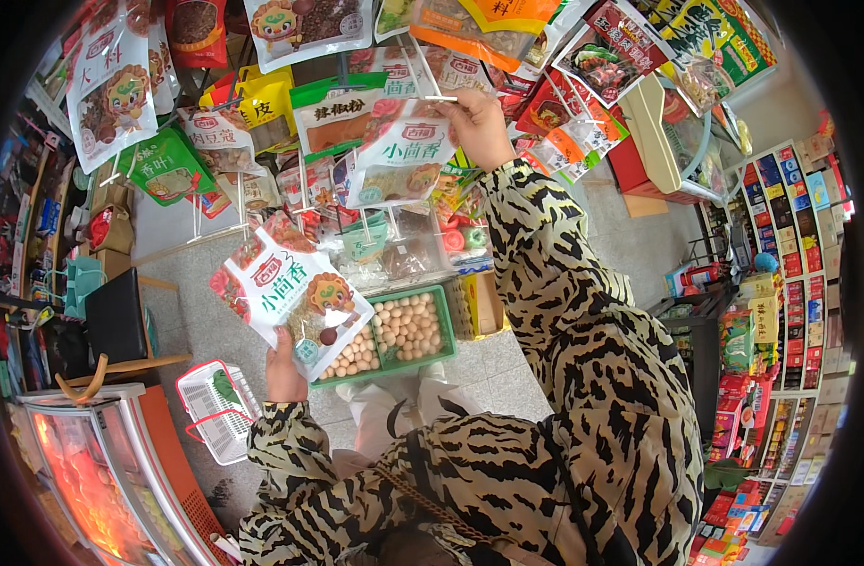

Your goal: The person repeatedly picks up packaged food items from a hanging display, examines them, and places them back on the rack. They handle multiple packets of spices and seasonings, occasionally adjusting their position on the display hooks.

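My left hand [288, 366] grips the lower edge of a white spice packet [297, 301] with a cartoon lion and a window showing seeds. The packet is tilted and held away from the rack. At the rack, my right hand [478, 127] has its fingers at the top corner of a similar white seed packet [402, 159], by the tip of a metal display hook [442, 98]. Whether the fingers hold the packet or the hook tip, I cannot tell. Left of that packet hangs a green-edged pouch of reddish powder [336, 117].
Below the rack, a green crate [450, 339] of eggs stands before my feet. A white basket with red handles [220, 417] sits on the floor at left, near a black chair [118, 315] and a glass-fronted cabinet [85, 467]. Stocked shelves [793, 283] stand at right.
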`<move>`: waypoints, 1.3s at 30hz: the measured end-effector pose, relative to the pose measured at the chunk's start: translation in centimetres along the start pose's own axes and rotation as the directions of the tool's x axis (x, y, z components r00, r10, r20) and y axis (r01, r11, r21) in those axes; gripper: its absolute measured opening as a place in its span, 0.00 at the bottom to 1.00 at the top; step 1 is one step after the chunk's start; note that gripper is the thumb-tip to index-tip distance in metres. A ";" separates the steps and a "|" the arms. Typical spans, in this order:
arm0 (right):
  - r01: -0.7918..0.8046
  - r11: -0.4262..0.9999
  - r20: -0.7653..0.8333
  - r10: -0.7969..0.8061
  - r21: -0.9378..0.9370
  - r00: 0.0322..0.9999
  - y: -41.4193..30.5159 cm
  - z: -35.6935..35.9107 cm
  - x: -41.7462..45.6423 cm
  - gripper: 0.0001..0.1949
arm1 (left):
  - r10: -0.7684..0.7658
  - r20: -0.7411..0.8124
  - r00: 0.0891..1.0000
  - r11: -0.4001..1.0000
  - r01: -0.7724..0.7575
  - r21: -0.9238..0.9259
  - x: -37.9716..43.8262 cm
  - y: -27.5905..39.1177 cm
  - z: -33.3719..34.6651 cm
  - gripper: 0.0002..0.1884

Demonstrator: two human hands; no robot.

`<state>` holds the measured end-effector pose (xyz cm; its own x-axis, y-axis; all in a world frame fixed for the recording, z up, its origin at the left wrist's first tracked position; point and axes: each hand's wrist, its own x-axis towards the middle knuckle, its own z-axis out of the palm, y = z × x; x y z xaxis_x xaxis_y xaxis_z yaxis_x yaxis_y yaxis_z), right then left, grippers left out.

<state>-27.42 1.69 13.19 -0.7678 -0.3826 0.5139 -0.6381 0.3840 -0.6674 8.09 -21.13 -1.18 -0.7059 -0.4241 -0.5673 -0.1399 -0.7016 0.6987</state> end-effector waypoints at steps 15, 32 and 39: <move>0.185 0.946 -0.075 -0.212 -0.267 0.974 1.3 1.2 1.9 0.10 | -0.012 -0.015 1.000 0.999 0.012 0.043 -1.2 1.4 2.1 0.28; 0.078 0.866 -0.220 -0.211 -0.494 0.952 1.8 3.1 6.5 0.09 | 0.008 0.208 0.978 0.961 -0.064 0.268 -2.1 1.3 4.4 0.23; 0.050 0.989 -0.306 -0.092 -0.142 0.948 0.5 3.8 -6.2 0.11 | 0.018 0.311 0.950 0.956 -0.107 0.272 0.2 1.7 8.0 0.17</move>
<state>-22.80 1.01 7.63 -0.6864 -0.1411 0.7134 -0.6777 0.4799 -0.5572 2.18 -17.88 3.40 -0.8891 -0.2379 -0.3911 -0.2469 -0.4702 0.8473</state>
